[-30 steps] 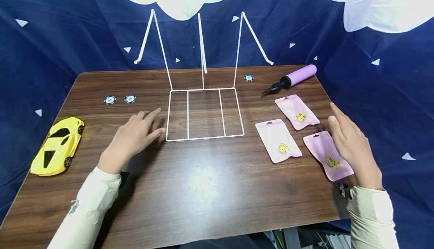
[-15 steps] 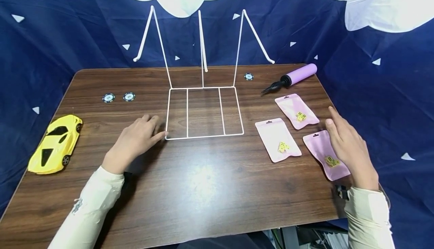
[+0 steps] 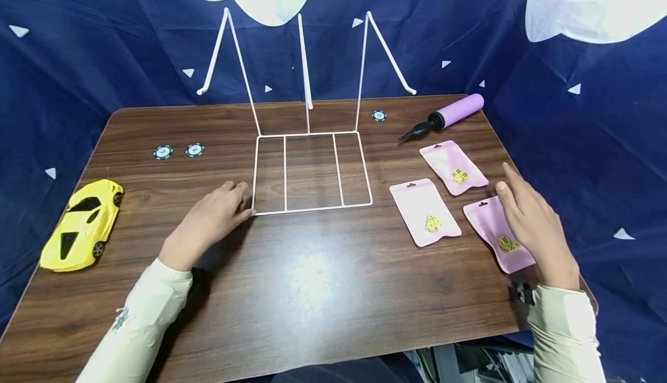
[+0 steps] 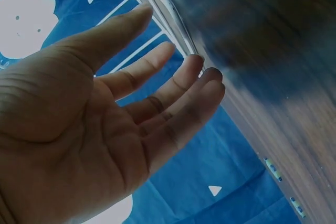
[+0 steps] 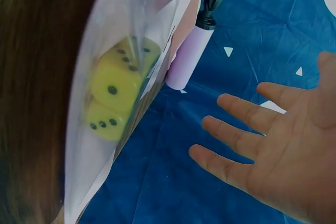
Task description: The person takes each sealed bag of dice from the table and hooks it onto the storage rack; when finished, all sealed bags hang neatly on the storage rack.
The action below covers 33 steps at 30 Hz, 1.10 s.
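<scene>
My left hand is at the front left corner of a white wire rack on the table. Its thumb tip meets or nearly meets that corner; contact is unclear. In the left wrist view its fingers are loosely bent, apart from the thumb. Three wire arms rise at the rack's back. My right hand, fingers fairly straight, hovers over or beside a pink zip bag of yellow dice, partly covering it. It holds nothing. Two more bags of dice, one whitish bag and one pink bag, lie left of it.
A yellow toy car stands at the table's left edge. Two poker chips lie behind the left hand, and another chip lies right of the rack. A purple hand pump lies at the back right. Blue curtain surrounds the table.
My left hand has come slightly down and its fingers have bent more at the rack's corner. The right hand has shifted a little left. The view has tilted slightly.
</scene>
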Motion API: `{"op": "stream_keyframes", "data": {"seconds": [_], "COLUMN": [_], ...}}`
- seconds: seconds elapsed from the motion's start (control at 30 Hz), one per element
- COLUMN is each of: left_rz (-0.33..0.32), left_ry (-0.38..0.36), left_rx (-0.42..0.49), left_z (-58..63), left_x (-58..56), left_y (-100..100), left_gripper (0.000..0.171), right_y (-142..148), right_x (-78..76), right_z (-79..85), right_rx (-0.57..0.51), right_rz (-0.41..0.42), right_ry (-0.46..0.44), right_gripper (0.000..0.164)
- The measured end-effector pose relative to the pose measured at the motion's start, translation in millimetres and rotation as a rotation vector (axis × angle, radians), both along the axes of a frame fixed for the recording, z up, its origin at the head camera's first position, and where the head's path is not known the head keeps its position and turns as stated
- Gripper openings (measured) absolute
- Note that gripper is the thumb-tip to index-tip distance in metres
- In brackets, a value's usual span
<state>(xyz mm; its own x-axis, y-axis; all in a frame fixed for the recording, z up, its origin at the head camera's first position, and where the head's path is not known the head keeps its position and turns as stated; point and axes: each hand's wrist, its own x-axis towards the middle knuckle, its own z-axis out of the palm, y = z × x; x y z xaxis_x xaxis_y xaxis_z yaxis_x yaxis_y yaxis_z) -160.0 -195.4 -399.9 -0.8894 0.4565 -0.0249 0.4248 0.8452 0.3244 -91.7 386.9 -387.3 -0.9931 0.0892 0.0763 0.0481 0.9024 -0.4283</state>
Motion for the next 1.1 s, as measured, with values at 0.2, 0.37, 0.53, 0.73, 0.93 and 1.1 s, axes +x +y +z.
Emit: {"op": "stream_keyframes", "data": {"seconds": [0.2,0.37,0.53,0.73,0.93,1.1], "left_rz": [-0.043,-0.074,-0.095,-0.112,-0.133,-0.166], "left_ry": [0.030,0.069,0.076,0.057,0.058,0.093], "left_rx": [0.032,0.055,0.073,0.075,0.057,0.064], "left_z": [-3.4,-8.9,-12.1,-13.0,-13.8,-16.7], "left_x": [0.2,0.3,0.3,-0.1,-2.0,-2.8], "left_y": [2.8,0.8,0.6,2.0,3.7,3.2], "left_gripper": [0.024,0.025,0.021,0.019,0.014,0.012], "right_y": [3.2,4.5,4.9,7.5,9.5,10.9], "right_x": [2.2,2.6,5.4,8.3,8.5,10.3], "right_z": [-1.6,-3.2,-3.6,-6.3,-10.6,-13.2], "right_rx": [0.013,0.019,0.008,-0.001,-0.008,-0.002], "right_rz": [-0.006,-0.008,-0.018,-0.021,-0.025,-0.038], "right_ry": [-0.024,-0.045,-0.047,-0.037,-0.034,-0.046], "right_gripper": [0.065,0.066,0.067,0.066,0.067,0.067]}}
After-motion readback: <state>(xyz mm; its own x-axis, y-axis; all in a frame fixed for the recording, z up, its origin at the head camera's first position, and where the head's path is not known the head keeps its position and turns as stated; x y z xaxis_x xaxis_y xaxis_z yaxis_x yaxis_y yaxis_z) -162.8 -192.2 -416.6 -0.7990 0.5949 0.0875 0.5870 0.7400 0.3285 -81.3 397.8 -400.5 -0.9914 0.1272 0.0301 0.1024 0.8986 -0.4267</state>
